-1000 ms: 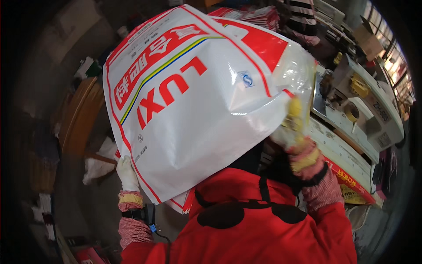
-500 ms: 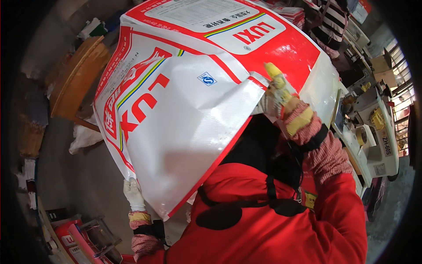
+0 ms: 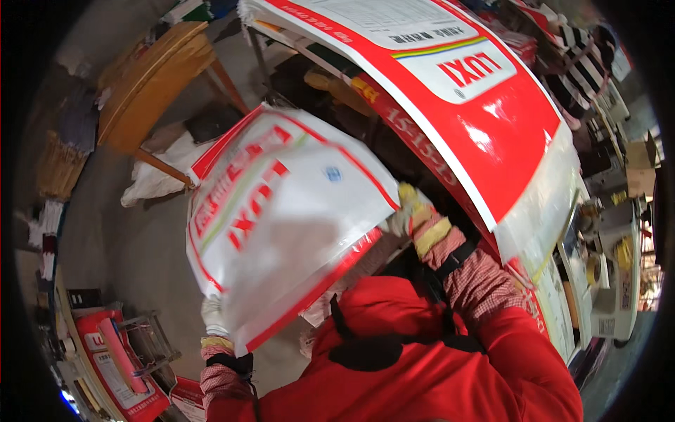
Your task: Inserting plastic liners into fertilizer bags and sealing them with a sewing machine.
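Glossy plastic sacks, knitted gloves

The white-and-red sack looks smooth, shiny woven plastic; the left hand and right hand wear knit cloth gloves.

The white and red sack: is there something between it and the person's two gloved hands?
Nothing visible. The left hand grips the white and red sack at its lower corner, and the right hand grips its right edge; both touch it directly. Another large sack lies behind it.
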Available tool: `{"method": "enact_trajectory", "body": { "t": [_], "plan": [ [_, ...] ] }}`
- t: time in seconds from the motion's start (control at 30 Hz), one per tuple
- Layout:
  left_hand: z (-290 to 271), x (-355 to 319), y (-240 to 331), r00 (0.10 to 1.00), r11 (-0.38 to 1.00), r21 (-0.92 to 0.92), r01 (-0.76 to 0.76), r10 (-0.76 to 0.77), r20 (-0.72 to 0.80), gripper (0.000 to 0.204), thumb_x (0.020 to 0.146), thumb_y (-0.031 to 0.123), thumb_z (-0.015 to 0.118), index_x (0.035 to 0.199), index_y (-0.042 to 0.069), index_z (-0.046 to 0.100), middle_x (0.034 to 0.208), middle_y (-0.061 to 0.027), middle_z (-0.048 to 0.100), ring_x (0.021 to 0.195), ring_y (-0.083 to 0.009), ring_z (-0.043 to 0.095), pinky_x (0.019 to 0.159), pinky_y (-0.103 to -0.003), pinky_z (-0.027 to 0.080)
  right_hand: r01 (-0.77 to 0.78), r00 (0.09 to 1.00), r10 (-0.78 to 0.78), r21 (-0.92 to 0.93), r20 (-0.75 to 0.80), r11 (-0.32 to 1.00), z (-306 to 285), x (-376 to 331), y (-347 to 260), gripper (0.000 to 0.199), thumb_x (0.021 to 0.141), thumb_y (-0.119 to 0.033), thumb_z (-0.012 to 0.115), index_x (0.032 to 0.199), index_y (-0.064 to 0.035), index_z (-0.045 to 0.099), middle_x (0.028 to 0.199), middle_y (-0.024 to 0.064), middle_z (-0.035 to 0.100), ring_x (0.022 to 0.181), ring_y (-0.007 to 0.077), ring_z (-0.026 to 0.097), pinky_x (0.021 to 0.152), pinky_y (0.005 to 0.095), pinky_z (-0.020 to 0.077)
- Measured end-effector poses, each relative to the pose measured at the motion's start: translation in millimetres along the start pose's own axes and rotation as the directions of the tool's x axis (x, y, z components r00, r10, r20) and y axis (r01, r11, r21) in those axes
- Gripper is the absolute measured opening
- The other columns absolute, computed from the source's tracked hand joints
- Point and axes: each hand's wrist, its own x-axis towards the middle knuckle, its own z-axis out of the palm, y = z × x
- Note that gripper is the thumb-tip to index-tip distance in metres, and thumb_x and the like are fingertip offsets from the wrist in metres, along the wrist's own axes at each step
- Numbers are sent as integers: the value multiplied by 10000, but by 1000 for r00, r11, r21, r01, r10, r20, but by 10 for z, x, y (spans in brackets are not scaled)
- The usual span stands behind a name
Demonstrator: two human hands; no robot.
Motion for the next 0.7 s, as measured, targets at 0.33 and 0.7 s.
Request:
{"method": "enact_trajectory", "body": {
  "t": [0.33, 0.7],
  "plan": [
    [33, 289, -1484, 787, 51, 786, -617, -1, 617, 189, 801, 189, 487, 914, 58, 563, 800, -167, 598, 723, -310, 596, 633, -398, 480, -278, 618, -21, -243, -786, 929, -1686, 748, 858, 407, 876, -425, 386, 1068, -104, 545, 972, 79, 600, 923, 284, 543, 810, 472, 433],
    [234, 749, -2381, 979, 24, 978, -205, -2, 205, 251, 800, 257, 493, 948, 66, 561, 826, -110, 593, 768, -266, 572, 721, -395, 459, -428, 635, -425, -751, -646, 503, -3804, 1253, 1483, 288, 861, -360, 450, 1008, -158, 593, 868, 79, 611, 708, 247, 567, 630, 410, 480]
  ]
}}
